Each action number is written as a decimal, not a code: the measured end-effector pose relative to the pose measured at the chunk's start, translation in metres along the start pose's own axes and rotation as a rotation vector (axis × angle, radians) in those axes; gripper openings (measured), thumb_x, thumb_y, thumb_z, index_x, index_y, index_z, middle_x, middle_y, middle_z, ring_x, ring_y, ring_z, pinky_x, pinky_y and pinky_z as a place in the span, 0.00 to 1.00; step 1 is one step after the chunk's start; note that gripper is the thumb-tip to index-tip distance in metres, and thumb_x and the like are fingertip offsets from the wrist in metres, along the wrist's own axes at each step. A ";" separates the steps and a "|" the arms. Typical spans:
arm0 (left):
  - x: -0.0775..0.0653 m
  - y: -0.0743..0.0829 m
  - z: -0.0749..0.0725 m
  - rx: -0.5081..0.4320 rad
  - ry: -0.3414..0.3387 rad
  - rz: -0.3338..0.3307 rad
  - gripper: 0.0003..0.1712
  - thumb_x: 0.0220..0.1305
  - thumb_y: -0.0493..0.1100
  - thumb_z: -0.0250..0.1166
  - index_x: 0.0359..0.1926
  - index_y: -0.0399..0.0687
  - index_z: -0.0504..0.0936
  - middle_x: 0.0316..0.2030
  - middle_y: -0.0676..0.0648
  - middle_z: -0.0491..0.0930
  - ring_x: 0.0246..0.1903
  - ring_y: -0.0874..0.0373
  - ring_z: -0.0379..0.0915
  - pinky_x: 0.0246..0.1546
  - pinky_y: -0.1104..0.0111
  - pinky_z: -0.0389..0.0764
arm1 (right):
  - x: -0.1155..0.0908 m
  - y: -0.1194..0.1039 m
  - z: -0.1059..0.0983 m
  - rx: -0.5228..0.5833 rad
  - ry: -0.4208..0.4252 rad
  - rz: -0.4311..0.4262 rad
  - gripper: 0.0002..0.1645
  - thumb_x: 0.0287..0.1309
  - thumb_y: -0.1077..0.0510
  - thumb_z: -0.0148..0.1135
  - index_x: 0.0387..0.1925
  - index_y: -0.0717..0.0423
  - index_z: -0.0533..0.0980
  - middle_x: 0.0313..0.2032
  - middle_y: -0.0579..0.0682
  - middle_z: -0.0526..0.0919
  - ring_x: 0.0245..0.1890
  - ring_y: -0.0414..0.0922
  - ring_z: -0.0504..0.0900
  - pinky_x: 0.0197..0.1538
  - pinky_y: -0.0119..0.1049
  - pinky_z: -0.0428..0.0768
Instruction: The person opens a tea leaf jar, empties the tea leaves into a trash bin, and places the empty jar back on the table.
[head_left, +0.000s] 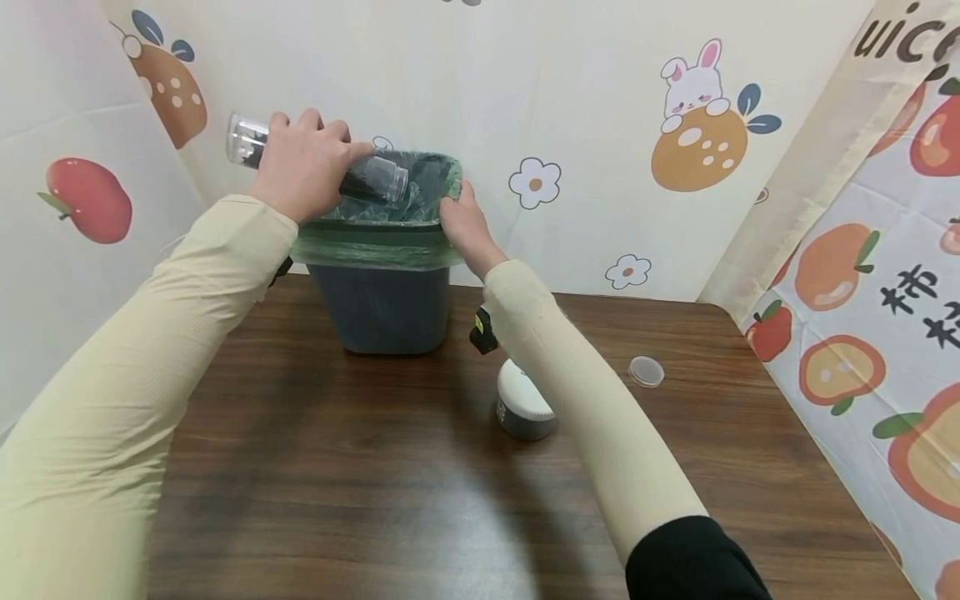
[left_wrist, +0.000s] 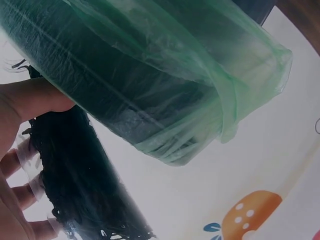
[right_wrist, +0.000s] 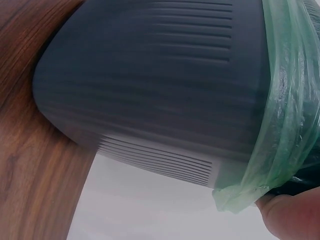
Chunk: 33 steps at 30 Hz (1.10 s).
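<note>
While tipped mouth-down over the bin [head_left: 382, 308], clear jar [head_left: 375, 177] of dark stuff gripped in left hand [head_left: 303, 167]; right hand [head_left: 465, 227] pinching green liner [head_left: 375, 242] at the rim.

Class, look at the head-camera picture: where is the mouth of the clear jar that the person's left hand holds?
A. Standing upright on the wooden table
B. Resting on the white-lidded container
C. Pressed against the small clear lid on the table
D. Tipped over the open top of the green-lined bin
D: the left hand grips the clear jar on its side, mouth over the green bag lining the bin, whose rim the right hand holds.
</note>
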<state>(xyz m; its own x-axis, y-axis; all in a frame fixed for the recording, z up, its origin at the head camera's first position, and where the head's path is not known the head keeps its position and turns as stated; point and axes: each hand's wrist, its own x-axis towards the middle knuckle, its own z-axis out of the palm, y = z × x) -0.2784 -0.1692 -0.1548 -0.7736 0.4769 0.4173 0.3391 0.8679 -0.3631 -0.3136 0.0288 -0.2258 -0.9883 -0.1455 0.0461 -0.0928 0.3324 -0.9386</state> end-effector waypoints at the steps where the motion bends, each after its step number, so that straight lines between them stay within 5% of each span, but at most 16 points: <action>1: 0.000 0.000 0.000 -0.001 0.000 -0.002 0.34 0.45 0.34 0.63 0.56 0.54 0.68 0.42 0.35 0.69 0.41 0.35 0.61 0.39 0.38 0.63 | 0.000 0.000 0.000 0.000 0.000 -0.003 0.33 0.65 0.50 0.31 0.67 0.45 0.34 0.68 0.42 0.43 0.66 0.37 0.44 0.64 0.33 0.51; 33: 0.000 -0.003 -0.003 -0.030 0.007 -0.061 0.35 0.44 0.31 0.60 0.57 0.54 0.69 0.45 0.36 0.70 0.43 0.36 0.58 0.47 0.38 0.56 | -0.001 0.001 0.002 -0.033 0.038 -0.045 0.31 0.65 0.51 0.32 0.67 0.46 0.40 0.66 0.43 0.52 0.65 0.38 0.50 0.63 0.35 0.55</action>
<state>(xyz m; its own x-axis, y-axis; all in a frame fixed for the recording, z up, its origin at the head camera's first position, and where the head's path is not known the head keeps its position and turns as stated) -0.2781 -0.1717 -0.1512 -0.7896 0.4241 0.4436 0.3079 0.8990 -0.3115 -0.3126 0.0271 -0.2279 -0.9869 -0.1254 0.1015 -0.1403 0.3566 -0.9237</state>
